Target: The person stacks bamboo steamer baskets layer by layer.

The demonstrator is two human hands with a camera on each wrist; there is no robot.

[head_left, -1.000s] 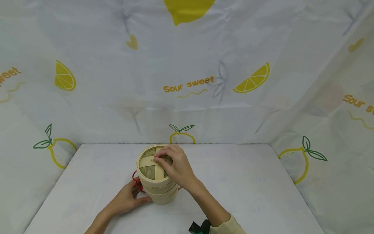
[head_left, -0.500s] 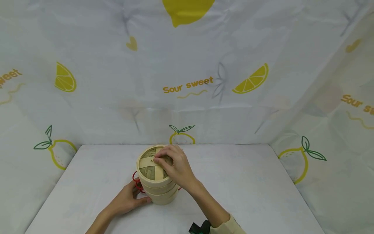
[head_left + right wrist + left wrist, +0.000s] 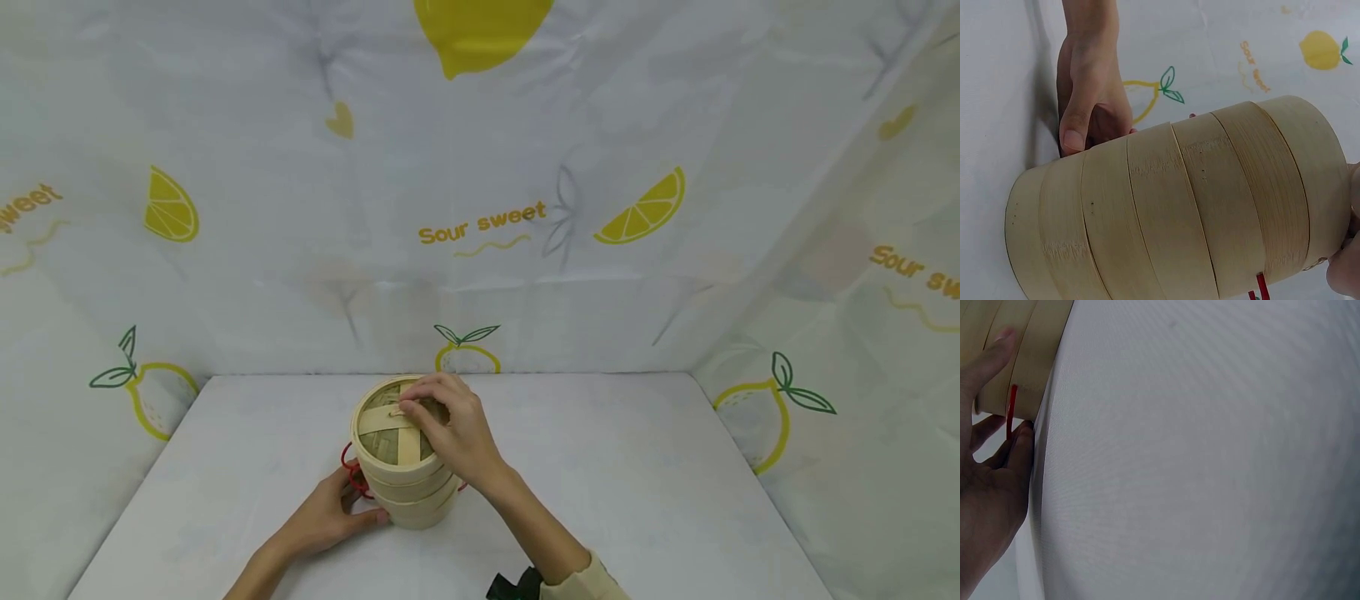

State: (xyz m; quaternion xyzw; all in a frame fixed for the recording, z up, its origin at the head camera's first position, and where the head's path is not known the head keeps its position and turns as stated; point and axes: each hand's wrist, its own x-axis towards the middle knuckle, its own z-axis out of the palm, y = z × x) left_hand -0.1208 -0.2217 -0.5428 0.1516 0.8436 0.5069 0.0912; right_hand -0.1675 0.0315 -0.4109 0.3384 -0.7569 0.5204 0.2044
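A stack of round bamboo steamer baskets point(image 3: 415, 500) stands on the white table, topped by a woven lid point(image 3: 381, 446) with crossed strips. My left hand point(image 3: 322, 512) holds the stack low on its left side, thumb in front and fingers behind. The left wrist view shows that thumb on the bamboo wall point(image 3: 1038, 347), close to a red cord point(image 3: 1011, 409). Over the lid, my right hand point(image 3: 455, 425) pinches at its middle with thumb and fingertips, beside a small loop. In the right wrist view the stacked tiers point(image 3: 1160, 206) fill the middle, and right fingers point(image 3: 1346, 269) show at the edge.
White tabletop point(image 3: 637, 483) stretches to both sides of the stack. Behind and beside it hang white cloth walls point(image 3: 300, 308) with lemon prints. A black object point(image 3: 516, 587) sits near my right sleeve point(image 3: 588, 581). Red cord loops point(image 3: 352, 471) hang off the stack's left side.
Both hands keep their places on the steamer stack. The head view has shifted slightly, so the whole scene sits a little lower in it.
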